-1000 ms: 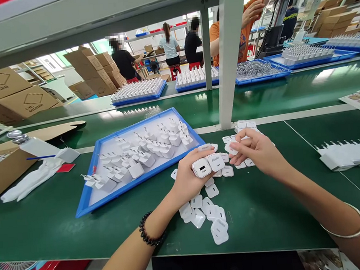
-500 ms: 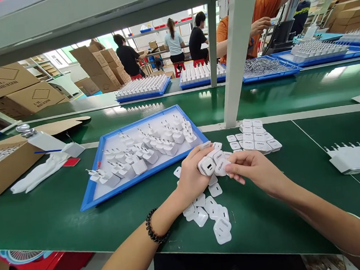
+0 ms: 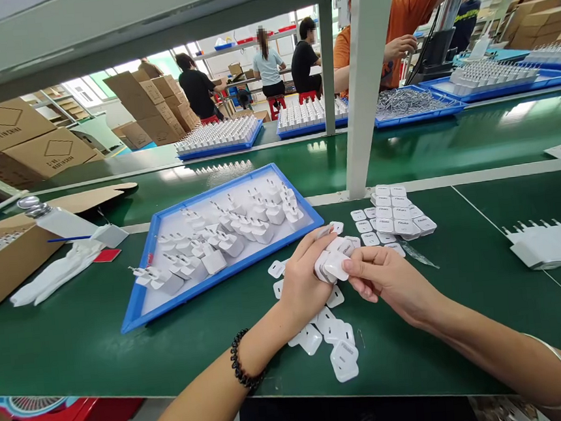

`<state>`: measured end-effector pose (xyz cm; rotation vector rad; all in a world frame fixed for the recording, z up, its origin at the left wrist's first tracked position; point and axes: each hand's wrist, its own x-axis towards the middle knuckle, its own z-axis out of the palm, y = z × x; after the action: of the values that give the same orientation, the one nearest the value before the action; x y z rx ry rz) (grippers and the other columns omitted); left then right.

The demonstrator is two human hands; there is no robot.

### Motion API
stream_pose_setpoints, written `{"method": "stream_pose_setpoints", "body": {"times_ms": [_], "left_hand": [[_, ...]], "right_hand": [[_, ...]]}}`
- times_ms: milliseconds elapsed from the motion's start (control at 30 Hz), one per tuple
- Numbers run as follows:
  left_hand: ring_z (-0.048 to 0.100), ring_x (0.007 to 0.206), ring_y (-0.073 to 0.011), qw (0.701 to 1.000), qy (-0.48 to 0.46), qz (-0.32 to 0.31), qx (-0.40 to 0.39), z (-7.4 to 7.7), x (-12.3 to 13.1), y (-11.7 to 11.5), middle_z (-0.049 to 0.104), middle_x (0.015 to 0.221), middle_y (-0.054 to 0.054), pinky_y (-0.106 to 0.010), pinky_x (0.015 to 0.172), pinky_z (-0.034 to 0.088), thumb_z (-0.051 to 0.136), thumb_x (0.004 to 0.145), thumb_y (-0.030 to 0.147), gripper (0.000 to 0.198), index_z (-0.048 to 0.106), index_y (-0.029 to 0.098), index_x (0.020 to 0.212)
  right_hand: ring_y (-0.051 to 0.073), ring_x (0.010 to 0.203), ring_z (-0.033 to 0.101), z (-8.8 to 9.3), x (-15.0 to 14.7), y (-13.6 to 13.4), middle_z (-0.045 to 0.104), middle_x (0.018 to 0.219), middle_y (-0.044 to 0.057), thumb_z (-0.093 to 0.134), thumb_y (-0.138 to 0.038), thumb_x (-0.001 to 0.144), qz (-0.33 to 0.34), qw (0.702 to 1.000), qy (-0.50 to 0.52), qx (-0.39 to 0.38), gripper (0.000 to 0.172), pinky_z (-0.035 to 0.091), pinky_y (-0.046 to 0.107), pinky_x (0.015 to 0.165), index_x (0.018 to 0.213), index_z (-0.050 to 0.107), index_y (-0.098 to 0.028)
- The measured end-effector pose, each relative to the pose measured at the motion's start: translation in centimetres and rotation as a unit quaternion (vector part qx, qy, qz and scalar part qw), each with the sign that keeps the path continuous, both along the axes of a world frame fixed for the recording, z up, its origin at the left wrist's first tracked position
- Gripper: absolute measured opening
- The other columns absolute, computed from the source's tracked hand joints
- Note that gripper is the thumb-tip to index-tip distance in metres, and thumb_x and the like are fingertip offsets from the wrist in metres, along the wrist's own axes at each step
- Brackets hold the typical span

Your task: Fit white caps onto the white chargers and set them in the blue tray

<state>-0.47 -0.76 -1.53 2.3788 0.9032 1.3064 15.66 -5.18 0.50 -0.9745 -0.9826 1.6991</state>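
My left hand [image 3: 302, 280] is closed round a small white charger plug [image 3: 325, 267] held just above the green bench. My right hand [image 3: 389, 279] pinches a thin white cover piece [image 3: 338, 262] against the face of that plug. Loose white cover pieces [image 3: 339, 353] lie on the mat under and in front of my hands. A tidy stack of more cover pieces [image 3: 398, 210] sits just beyond my right hand. The blue tray [image 3: 142, 308] to the left holds several white charger plugs [image 3: 228, 231] lying prongs up.
A cardboard box [image 3: 4, 261] and white plastic bags [image 3: 55, 273] lie at the far left. A white post [image 3: 364, 78] rises behind the stack. White parts [image 3: 553, 242] sit at the right. Across the belt stand more blue trays [image 3: 220, 137] and other people at work.
My right hand left the stack, came in to the plug in my left hand and set a cover piece against it. Both hands dropped slightly toward me.
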Motion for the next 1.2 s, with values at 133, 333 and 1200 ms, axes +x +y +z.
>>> {"method": "stream_pose_setpoints", "body": {"times_ms": [133,333,1200], "left_hand": [[0.06,0.117,-0.0244,1.0,0.0,0.008,0.01,0.12,0.02,-0.06,0.063,0.124,-0.014,-0.039,0.097,0.054,0.062,0.083,0.014,0.036,0.06,0.017,0.119],[0.061,0.115,-0.024,1.0,0.001,0.019,0.018,0.05,0.02,-0.14,0.062,0.126,-0.013,-0.04,0.095,0.055,0.062,0.084,0.015,0.036,0.06,0.018,0.12],[0.059,0.118,-0.0239,0.999,0.011,0.014,0.036,-0.11,0.0,-0.36,0.06,0.128,-0.015,-0.039,0.097,0.054,0.057,0.085,0.011,0.038,0.057,0.016,0.122]], "right_hand": [[0.007,0.047,0.035,-0.24,-0.04,-0.05,0.049,0.051,-0.005,0.072,-0.042,0.079,0.008,1.0,0.003,0.017,0.038,0.026,0.023,0.046,0.057,0.053,-0.017],[0.008,0.048,0.031,-0.51,-0.27,-0.12,0.043,0.051,-0.006,0.073,-0.045,0.077,0.013,1.0,0.005,0.001,0.042,0.023,0.025,0.048,0.055,0.05,-0.018],[0.008,0.047,0.03,-0.31,-0.76,-0.48,0.041,0.048,-0.007,0.071,-0.043,0.078,-0.038,0.995,-0.079,0.055,0.038,0.022,0.027,0.049,0.057,0.052,-0.018]]}}
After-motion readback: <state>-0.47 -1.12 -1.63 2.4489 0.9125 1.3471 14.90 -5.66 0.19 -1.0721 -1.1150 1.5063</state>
